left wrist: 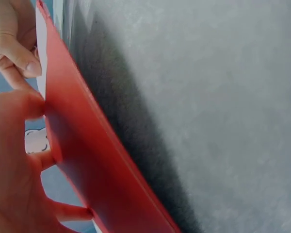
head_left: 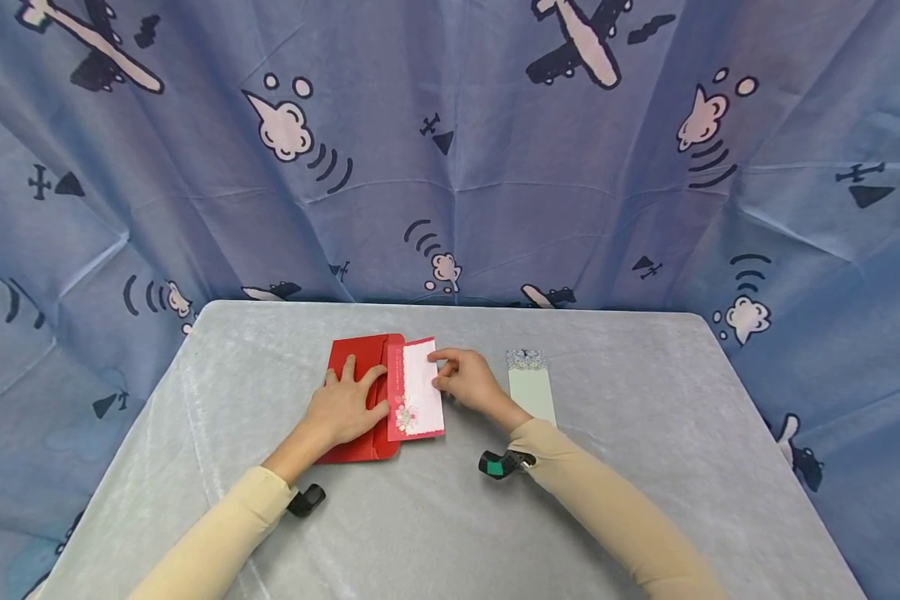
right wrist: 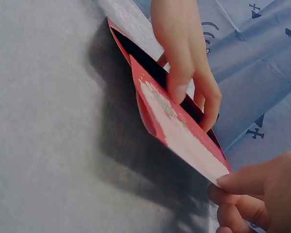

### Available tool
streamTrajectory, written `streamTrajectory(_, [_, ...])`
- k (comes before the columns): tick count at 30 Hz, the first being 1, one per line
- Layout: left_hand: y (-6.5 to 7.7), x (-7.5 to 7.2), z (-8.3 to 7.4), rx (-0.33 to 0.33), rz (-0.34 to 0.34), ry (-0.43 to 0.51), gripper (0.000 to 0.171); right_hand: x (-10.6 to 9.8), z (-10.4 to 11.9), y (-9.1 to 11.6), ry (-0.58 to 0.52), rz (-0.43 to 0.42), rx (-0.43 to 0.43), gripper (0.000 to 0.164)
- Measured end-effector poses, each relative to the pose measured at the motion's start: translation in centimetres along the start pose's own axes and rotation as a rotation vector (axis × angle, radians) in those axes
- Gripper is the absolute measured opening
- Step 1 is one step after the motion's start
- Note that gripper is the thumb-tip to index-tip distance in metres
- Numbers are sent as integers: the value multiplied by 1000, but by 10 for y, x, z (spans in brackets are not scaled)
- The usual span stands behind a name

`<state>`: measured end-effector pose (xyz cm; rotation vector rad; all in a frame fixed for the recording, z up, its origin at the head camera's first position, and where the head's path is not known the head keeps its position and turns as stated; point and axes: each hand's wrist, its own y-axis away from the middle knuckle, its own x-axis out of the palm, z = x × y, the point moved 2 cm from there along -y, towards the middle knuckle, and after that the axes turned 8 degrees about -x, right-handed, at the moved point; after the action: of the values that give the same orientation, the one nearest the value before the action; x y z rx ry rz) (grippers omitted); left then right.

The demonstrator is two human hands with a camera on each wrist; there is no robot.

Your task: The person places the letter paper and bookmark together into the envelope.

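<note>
My left hand (head_left: 348, 408) rests with spread fingers on a red envelope (head_left: 337, 451), and its thumb reaches to the edge of a pink-red and white greeting card (head_left: 420, 387). The card has a flower decoration at its lower left. Between thumb and fingers, my right hand (head_left: 468, 379) pinches the card's right edge. In the right wrist view, the card (right wrist: 184, 141) slants beside the envelope's dark open mouth (right wrist: 145, 56); I cannot tell how much of it is inside. Seen from the left wrist, the fingertips touch the envelope's red face (left wrist: 82, 141).
A pale green card (head_left: 532, 396) with a patterned top band lies right of the right hand, partly behind the forearm. Everything is on a grey cloth-covered table (head_left: 630, 367). A blue curtain (head_left: 495, 167) printed with airplanes hangs behind its far edge.
</note>
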<state>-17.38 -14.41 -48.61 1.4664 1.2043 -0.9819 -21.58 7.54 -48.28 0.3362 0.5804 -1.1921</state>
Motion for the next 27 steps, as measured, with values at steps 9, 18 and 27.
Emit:
streamTrajectory(9, [2,1,-1,15,-29,-1,82,2,2,2,-5,-16,10,37])
streamTrajectory(18, [1,3,-1,32,-52,-27,81,6,-1,3,-39,-30,-22,38])
streamTrajectory(27, [1,3,-2,26,-45,-22,82,12,-6,3,-20,-59,-29,37])
